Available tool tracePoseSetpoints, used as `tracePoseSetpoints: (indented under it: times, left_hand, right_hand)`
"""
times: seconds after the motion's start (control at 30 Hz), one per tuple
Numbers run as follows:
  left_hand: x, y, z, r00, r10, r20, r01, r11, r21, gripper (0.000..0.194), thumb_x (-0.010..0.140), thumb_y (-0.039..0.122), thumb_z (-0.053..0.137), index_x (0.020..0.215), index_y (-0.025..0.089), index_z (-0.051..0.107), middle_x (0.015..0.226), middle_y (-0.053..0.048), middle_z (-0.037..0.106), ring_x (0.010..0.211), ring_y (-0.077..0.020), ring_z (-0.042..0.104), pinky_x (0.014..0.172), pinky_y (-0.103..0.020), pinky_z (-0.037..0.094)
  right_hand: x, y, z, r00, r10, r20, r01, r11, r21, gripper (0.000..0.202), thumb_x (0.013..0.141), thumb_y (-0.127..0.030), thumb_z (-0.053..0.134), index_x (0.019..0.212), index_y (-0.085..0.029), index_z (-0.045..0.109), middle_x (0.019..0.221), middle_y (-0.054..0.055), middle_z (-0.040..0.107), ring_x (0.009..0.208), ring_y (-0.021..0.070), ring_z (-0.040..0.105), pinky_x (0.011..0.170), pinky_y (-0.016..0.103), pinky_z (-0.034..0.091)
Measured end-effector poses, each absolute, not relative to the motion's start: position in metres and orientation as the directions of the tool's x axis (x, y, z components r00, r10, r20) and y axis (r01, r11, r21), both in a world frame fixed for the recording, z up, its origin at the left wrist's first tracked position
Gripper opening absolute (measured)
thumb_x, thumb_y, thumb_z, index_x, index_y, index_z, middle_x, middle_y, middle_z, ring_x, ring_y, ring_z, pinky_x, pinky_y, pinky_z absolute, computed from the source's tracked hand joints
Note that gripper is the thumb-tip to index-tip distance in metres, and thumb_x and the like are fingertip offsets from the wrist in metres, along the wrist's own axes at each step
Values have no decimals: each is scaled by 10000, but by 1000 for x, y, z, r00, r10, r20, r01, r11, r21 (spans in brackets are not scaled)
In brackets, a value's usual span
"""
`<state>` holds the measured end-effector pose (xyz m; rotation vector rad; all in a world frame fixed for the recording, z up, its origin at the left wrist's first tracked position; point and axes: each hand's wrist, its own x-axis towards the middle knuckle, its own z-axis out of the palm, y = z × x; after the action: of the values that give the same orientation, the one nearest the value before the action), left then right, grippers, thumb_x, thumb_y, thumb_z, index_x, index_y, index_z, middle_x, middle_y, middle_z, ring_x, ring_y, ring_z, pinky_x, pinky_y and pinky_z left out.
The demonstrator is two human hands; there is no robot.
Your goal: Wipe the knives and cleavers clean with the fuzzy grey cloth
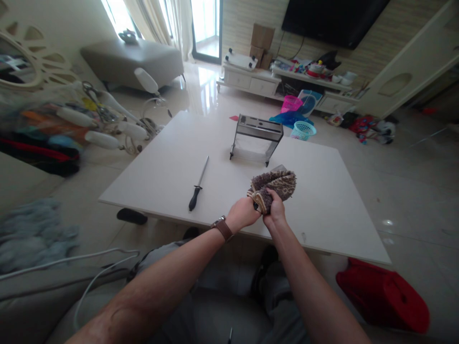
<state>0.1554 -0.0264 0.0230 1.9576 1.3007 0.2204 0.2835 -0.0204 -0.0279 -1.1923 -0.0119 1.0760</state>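
Right now the left hand [245, 213], with a brown-strapped watch [223, 227] on its wrist, is closing in a fist around what looks like a dark handle [256, 206], mostly hidden, while the right hand [277, 206] is gripping a folded, brown patterned cloth [275, 183] with its thumb on top. The cloth is hanging just above the near edge of the white surface [322, 205], and its long axis is slanting away from the person and to the right. A grey flat piece [278, 168] is peeking out past its far side, pointing away. Both wrists are crossing near that front edge. The widest room for moving is lying to the right, where the surface is running out to its slanting side edge; a narrower gap is separating the hands from a black-handled steel rod [197, 188] on the left. That rod is pointing its tip away, its handle facing the near edge. Straight ahead, a slotted metal-topped stand [256, 134] is standing upright near the far edge, its length running crosswise. Beyond, a pale blue basket [303, 128] is sitting on the floor.
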Motion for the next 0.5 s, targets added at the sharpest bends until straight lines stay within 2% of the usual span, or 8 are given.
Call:
tracePoseSetpoints:
  times: [0.5]
  left_hand:
    - [155,-26,22,479,843,-244,702,-200,683,320,900,285,584,1167,228,749,1174,-128,781,1093,-287,744,910,-338,575]
  right_hand:
    - [285,-19,-30,530,662,-530,-679,-43,-733,250,679,-207,808,907,-138,728,900,39,809,740,170,757,676,251,650]
